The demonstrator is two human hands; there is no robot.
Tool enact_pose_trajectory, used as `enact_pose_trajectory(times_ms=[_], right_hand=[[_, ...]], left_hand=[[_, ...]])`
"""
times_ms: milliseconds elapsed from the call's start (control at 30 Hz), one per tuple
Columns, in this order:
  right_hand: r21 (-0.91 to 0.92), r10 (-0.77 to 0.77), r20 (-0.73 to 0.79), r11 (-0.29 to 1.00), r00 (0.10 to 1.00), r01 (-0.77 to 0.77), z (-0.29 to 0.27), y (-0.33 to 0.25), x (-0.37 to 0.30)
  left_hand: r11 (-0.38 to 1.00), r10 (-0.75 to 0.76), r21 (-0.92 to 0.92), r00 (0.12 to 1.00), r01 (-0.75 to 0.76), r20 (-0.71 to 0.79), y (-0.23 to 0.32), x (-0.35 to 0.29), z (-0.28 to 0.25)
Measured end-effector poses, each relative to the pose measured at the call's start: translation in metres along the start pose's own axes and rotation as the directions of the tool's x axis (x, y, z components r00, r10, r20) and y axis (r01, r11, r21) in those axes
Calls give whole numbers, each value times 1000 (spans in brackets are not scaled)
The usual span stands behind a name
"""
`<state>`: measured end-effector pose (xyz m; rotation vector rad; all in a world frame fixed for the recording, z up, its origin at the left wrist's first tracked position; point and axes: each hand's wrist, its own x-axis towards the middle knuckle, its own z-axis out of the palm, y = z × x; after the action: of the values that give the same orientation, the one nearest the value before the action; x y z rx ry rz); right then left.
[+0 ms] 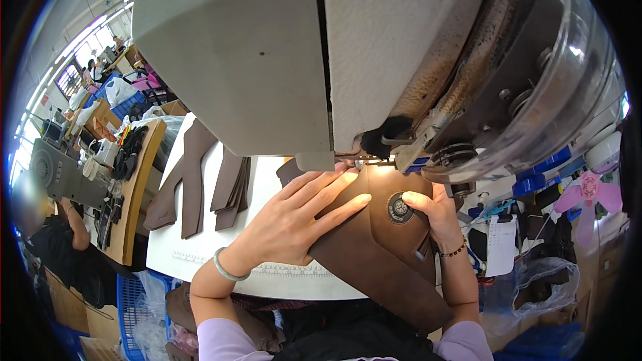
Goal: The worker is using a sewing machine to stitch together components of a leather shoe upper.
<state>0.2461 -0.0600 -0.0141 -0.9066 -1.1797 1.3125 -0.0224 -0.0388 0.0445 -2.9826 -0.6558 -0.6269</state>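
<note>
Brown panel [371,254] under spread fingers of left hand [287,219]; right hand [443,219] clamped on its right edge.

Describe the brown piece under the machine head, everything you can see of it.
The brown piece looks like smooth leather or imitation leather. Its broad, bulging panel carries a round, dark badge, with a small metallic-looking bit lower right. A wide, straight-edged band slants down to the right, toward the person. The far edge lies beneath the lit underside of the machine head; stitching there is too small to make out. The left hand's fingers rest on it; the right hand's thumb touches the badge.
</note>
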Motion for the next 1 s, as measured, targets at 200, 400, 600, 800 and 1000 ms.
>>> enact_pose_trajectory(times_ms=[200, 400, 600, 800, 1000], right_hand=[[4, -5, -12, 1000, 1000, 5, 4, -1, -3], [-8, -20, -8, 1000, 1000, 20, 5, -2, -4], [7, -3, -4, 1000, 1000, 3, 3, -1, -4], [-14, 19, -53, 1000, 998, -20, 7, -7, -8], [-104, -42, -103, 994, 994, 32, 10, -11, -7]], left_hand=[[1000, 13, 15, 1000, -13, 12, -1, 0, -1], [1000, 5, -28, 1000, -4, 30, -1, -1, -1], [1000, 3, -15, 1000, -3, 6, -1, -1, 1], [1000, -1, 2, 1000, 1, 3, 1, 1, 0], [999, 40, 4, 994, -40, -102, -6, 3, 7]])
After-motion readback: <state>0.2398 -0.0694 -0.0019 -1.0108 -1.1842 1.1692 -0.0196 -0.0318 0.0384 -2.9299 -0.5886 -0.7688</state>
